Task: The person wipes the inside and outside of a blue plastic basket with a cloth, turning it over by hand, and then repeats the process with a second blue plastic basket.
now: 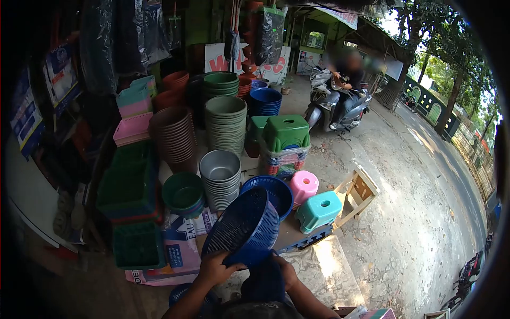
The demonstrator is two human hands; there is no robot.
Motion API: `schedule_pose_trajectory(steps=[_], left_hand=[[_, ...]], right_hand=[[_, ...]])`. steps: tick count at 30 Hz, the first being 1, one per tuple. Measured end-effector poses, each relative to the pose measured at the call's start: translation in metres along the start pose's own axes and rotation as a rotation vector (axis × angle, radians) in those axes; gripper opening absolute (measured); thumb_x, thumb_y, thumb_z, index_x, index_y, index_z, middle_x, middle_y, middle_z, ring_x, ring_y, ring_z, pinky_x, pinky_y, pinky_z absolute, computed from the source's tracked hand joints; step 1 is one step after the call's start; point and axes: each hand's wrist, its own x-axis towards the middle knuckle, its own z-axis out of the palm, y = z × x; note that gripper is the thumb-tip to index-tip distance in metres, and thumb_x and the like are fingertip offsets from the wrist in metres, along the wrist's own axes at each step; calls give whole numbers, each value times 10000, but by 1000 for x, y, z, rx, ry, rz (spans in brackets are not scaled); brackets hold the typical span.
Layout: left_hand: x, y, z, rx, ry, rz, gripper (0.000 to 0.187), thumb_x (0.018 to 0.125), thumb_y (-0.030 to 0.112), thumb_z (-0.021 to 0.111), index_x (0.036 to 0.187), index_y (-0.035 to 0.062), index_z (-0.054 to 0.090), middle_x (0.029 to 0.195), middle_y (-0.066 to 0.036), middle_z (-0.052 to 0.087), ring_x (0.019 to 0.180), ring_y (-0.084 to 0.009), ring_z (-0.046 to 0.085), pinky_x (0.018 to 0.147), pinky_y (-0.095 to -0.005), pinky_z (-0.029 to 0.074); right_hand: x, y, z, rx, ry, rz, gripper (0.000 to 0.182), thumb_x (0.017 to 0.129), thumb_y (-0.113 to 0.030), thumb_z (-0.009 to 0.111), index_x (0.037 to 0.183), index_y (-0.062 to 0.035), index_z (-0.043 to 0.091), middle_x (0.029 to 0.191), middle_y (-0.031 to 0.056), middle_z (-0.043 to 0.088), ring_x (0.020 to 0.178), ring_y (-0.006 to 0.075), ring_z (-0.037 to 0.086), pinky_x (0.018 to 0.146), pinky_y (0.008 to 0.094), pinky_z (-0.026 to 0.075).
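A blue plastic basket (245, 226) with slotted walls is tilted on its side in front of me. My left hand (219, 269) is closed on its near rim, thumb lying along the blue plastic. Close by on the right, my right hand (287, 272) has its fingers curled at the edge of a dark blue cloth (264, 280), which hangs against the basket's near side. Part of the right fingers is hidden behind the cloth. Just beyond the basket sits a blue basin (280, 190). Another blue basket (192, 299) stands low by my left forearm.
Stacked grey pots (219, 169), brown pots (174, 135) and green basins (183, 190) stand ahead and left. Pink (304, 183) and turquoise stools (319, 209) sit on the right, beside a wooden frame (358, 191). A person on a parked scooter (334, 103) is farther back.
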Motion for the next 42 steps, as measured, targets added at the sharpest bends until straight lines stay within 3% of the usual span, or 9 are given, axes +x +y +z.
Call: schedule_pose_trajectory(steps=[9, 12, 22, 24, 27, 32, 39, 41, 42], left_hand=[[-3, -18, 7, 473, -299, 387, 286, 713, 391, 718, 880, 160, 692, 816, -3, 614, 826, -185, 605, 734, -335, 445], [-6, -13, 14, 533, -456, 571, 214, 776, 350, 658, 933, 206, 666, 857, 16, 611, 890, -160, 592, 814, -327, 388], [-22, 1, 11, 517, -248, 850, 28, 766, 222, 567, 759, 194, 570, 723, 53, 487, 719, -117, 522, 672, -287, 371], [-26, 9, 11, 510, -240, 906, 46, 763, 218, 561, 731, 188, 544, 703, 50, 458, 699, -117, 504, 653, -280, 370], [-24, 14, 18, 488, -215, 901, 59, 729, 202, 575, 707, 199, 520, 705, 61, 444, 674, -105, 478, 650, -278, 380], [-19, 12, 9, 520, -192, 972, 59, 748, 223, 555, 714, 186, 524, 700, 46, 444, 703, -107, 491, 622, -276, 367], [-27, 18, 21, 481, -205, 1000, 72, 723, 243, 589, 738, 194, 538, 712, 55, 453, 681, -109, 481, 616, -275, 367], [-32, 13, 26, 449, -241, 995, 74, 725, 244, 589, 751, 191, 544, 719, 52, 457, 696, -109, 486, 619, -277, 367], [-32, 10, 25, 444, -242, 998, 74, 725, 244, 589, 751, 191, 544, 719, 52, 457, 696, -109, 486, 619, -277, 367]], right_hand=[[-76, -68, 20, -673, 74, -908, 429, 809, -184, 639, 1190, -13, 537, 983, 78, 629, 848, 133, 599, 755, 294, 483], [-54, -52, 30, -1325, 77, -1207, 475, 803, -211, 647, 1214, -11, 520, 979, 180, 650, 858, 323, 641, 772, 377, 493], [-26, -12, -7, -1791, -315, -354, 454, 838, -301, 616, 1174, -10, 524, 1083, 255, 603, 1017, 408, 588, 859, 430, 473], [-9, -16, -11, -2209, 272, -271, 425, 845, -267, 592, 1186, -18, 536, 1223, 257, 537, 1145, 395, 520, 914, 464, 440], [37, -23, -18, -1872, 399, -909, 465, 849, -241, 575, 1256, -30, 502, 1334, 240, 458, 1240, 421, 429, 968, 503, 391], [40, -2, 9, -1991, -772, -1004, 601, 864, -269, 579, 1382, -39, 378, 1396, 214, 412, 1289, 451, 364, 1062, 505, 310], [84, -6, 5, -1929, 71, -903, 571, 865, -295, 587, 1367, -81, 420, 1431, 176, 383, 1334, 409, 324, 1091, 517, 274], [73, 10, 3, -1784, -806, -944, 572, 896, -338, 545, 1394, -107, 383, 1458, 167, 344, 1338, 431, 301, 1090, 526, 270], [63, 4, 9, -1784, -800, -941, 572, 896, -338, 545, 1394, -107, 383, 1458, 167, 344, 1338, 431, 301, 1090, 526, 270]])
